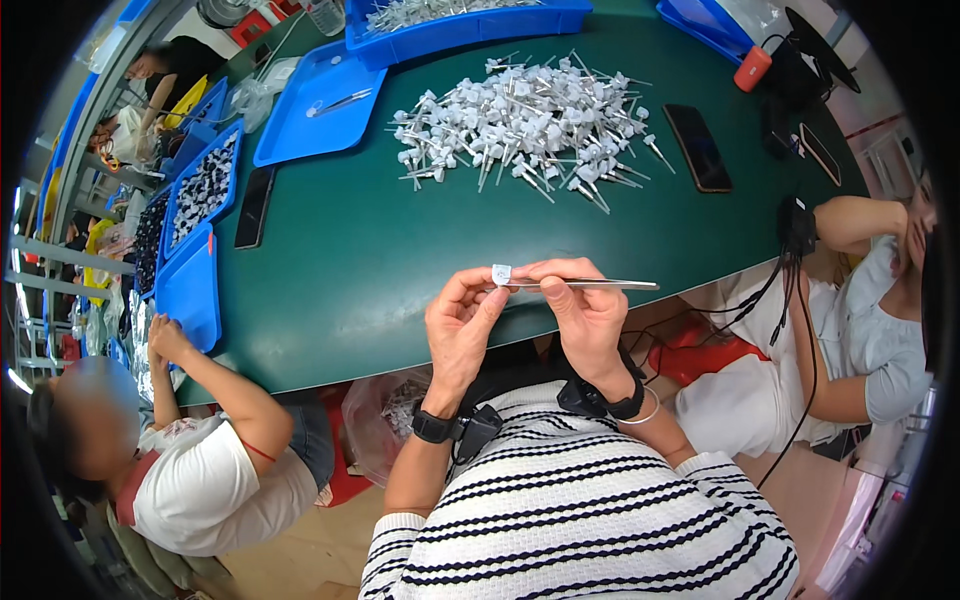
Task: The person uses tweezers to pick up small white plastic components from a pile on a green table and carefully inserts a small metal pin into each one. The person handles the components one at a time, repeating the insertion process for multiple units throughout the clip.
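Observation:
Between the fingertips of my left hand (460, 325) is a small white plastic part (501, 273), held up just over the near edge of the green table. My right hand (585, 310) grips a pair of metal tweezers (630, 285), its fingers closed along the shaft. The tweezers' tip meets or nearly meets the white part; the exact contact is too small to tell. Beyond my hands lies a heap of white plastic parts with thin metal stems (520, 125).
A blue tray (285, 140) with tweezers lies far left; a blue bin (470, 28) of similar parts stands behind the heap. Phones (697, 150) lie either side. Co-workers sit left and right. A plastic bag (365, 425) hangs below the table edge.

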Demonstrator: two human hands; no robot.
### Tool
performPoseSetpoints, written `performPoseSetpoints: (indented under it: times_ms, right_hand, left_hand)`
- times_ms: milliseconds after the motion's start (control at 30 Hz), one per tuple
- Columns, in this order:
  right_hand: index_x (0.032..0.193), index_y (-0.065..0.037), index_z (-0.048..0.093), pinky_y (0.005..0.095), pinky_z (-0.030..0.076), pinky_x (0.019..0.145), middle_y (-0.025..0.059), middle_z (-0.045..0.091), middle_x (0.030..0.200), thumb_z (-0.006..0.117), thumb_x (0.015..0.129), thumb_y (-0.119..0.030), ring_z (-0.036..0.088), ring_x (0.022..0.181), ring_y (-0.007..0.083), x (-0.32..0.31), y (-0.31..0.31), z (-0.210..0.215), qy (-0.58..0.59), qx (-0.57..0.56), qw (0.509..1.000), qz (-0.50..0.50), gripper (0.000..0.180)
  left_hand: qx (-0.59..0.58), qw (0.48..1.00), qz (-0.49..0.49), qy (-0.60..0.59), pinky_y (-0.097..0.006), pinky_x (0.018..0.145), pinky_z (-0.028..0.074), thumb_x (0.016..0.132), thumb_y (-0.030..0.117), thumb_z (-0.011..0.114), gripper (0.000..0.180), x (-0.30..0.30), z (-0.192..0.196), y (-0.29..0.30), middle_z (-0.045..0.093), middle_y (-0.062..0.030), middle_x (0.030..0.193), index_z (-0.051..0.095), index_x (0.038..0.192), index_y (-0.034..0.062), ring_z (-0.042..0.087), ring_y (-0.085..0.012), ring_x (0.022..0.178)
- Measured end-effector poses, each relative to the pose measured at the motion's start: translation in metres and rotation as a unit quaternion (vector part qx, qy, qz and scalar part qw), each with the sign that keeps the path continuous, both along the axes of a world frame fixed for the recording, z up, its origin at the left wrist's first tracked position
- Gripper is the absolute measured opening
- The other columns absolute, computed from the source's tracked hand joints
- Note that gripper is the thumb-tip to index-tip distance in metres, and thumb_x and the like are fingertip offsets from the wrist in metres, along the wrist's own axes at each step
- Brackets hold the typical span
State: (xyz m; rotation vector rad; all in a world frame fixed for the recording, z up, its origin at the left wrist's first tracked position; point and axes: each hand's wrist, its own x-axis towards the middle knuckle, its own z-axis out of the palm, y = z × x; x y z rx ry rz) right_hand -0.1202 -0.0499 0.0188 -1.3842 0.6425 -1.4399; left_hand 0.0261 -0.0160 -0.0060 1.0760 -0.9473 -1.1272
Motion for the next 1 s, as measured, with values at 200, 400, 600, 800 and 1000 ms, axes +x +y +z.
performPoseSetpoints:
  times_ms: [200,400,600,800,1000]
  right_hand:
    - [0.102,0.003,0.064,0.0238,0.053,0.072,0.0105,0.070,0.097,0.058,0.096,-0.012,0.066,0.086,0.0128,-0.006,-0.005,-0.005,0.058,-0.007,0.998,-0.020,0.018]
    - [0.101,0.005,0.064,0.0235,0.053,0.071,0.0103,0.070,0.096,0.059,0.096,-0.013,0.066,0.082,0.0124,-0.005,-0.006,0.001,0.028,0.023,0.996,-0.076,0.019]
    - [0.100,0.005,0.063,0.0220,0.052,0.069,0.0086,0.070,0.093,0.059,0.097,-0.013,0.064,0.078,0.0102,0.004,-0.012,-0.010,-0.010,0.035,0.997,-0.069,0.019]
    - [0.098,0.005,0.064,0.0202,0.049,0.064,0.0078,0.070,0.088,0.059,0.097,-0.013,0.061,0.074,0.0072,0.003,-0.015,-0.015,0.017,0.038,0.996,-0.083,0.019]
    - [0.097,0.005,0.064,0.0207,0.050,0.063,0.0079,0.071,0.087,0.059,0.097,-0.013,0.061,0.072,0.0075,0.003,-0.017,-0.017,0.022,0.035,0.995,-0.092,0.019]
  left_hand:
    - [0.026,0.997,-0.031,0.058,-0.023,0.065,0.051,0.092,0.009,0.063,0.022,-0.003,-0.002,-0.006,0.068,-0.0087,0.097,0.063,0.111,-0.0031,0.064,-0.0131,0.082]
    - [0.024,0.997,-0.024,0.063,-0.025,0.068,0.053,0.093,0.010,0.062,0.022,-0.003,-0.012,-0.014,0.068,-0.0112,0.101,0.063,0.110,-0.0037,0.066,-0.0157,0.085]
    - [-0.002,0.998,0.000,0.059,-0.025,0.075,0.054,0.089,0.001,0.066,0.024,-0.012,-0.015,-0.015,0.067,-0.0103,0.105,0.062,0.112,-0.0039,0.065,-0.0142,0.093]
    - [-0.030,0.999,0.020,0.011,-0.026,0.079,0.055,0.088,0.000,0.066,0.023,-0.016,-0.018,-0.017,0.066,-0.0106,0.109,0.063,0.111,-0.0031,0.065,-0.0164,0.096]
    - [-0.032,0.999,0.028,0.013,-0.026,0.082,0.055,0.087,-0.002,0.066,0.023,-0.019,-0.020,-0.019,0.065,-0.0110,0.110,0.063,0.110,-0.0034,0.064,-0.0156,0.097]
